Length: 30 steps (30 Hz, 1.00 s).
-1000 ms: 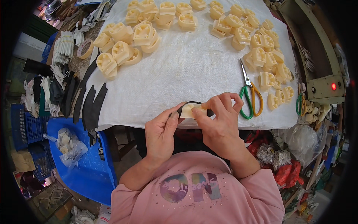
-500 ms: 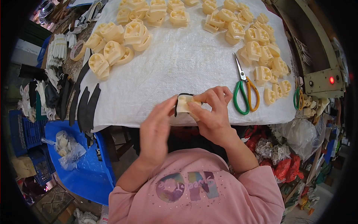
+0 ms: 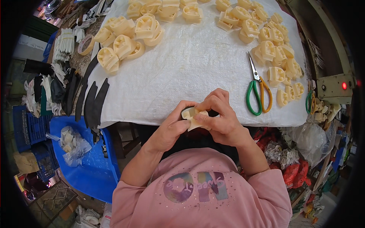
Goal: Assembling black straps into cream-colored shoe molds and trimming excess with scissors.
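Observation:
Between both hands, over the table's near edge, is a cream-coloured moulded piece [image 3: 192, 121] with a black strip along its far side, mostly hidden by fingers. My left hand [image 3: 172, 127] grips its left end between thumb and fingers. My right hand [image 3: 219, 116] pinches the right part, thumb on top. To the right lie scissors [image 3: 257, 89] with one green and one orange handle, blades pointing away. Similar cream pieces [image 3: 123, 46] are heaped at the far left, and more cream pieces [image 3: 268, 50] at the far right. Several black strips [image 3: 99, 102] hang over the table's left edge.
A white woven sheet [image 3: 171, 68] covers the table. Below left stands a blue plastic chair [image 3: 81, 178] with a clear bag on it. White and black cloth strips [image 3: 57, 87] hang at the left. A metal machine with a red light [image 3: 344, 86] stands right, above plastic bags [image 3: 292, 173].
My left hand has closed in on the cream piece, its thumb now against the near side. The piece is tilted and slightly nearer me. The view has shifted a little.

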### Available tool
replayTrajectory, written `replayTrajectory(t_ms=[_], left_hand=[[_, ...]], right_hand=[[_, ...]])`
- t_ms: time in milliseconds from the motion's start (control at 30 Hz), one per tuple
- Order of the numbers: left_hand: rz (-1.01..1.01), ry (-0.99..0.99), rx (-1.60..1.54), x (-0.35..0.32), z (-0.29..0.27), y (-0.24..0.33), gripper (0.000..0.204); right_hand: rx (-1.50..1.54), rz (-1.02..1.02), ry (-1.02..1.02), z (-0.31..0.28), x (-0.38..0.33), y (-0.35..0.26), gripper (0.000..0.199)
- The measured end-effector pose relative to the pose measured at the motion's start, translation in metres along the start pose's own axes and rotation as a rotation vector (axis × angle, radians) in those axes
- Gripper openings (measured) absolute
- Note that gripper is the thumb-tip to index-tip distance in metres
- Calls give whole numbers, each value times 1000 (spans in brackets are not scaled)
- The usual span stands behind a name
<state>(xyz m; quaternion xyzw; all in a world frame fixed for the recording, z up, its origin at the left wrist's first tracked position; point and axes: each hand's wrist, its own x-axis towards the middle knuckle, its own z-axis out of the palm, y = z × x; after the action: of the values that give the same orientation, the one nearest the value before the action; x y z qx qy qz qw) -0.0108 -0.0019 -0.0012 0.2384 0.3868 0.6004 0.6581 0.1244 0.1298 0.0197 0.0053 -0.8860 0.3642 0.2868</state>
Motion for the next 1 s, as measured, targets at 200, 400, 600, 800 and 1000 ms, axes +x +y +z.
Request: replayTrajectory(t_ms=[200, 400, 600, 800, 1000], left_hand=[[52, 58, 102, 3, 2, 1, 54], [524, 437, 220, -3, 13, 0, 45], [836, 487, 631, -6, 15, -8, 11], [792, 441, 656, -3, 11, -2, 10], [778, 437, 869, -4, 18, 7, 8]], right_hand=[[-43, -13, 2, 0, 1, 3, 34], [-79, 44, 113, -3, -3, 4, 34], [-103, 62, 97, -4, -2, -2, 33], [-30, 93, 42, -3, -5, -2, 33], [42, 117, 5, -4, -9, 0, 30]])
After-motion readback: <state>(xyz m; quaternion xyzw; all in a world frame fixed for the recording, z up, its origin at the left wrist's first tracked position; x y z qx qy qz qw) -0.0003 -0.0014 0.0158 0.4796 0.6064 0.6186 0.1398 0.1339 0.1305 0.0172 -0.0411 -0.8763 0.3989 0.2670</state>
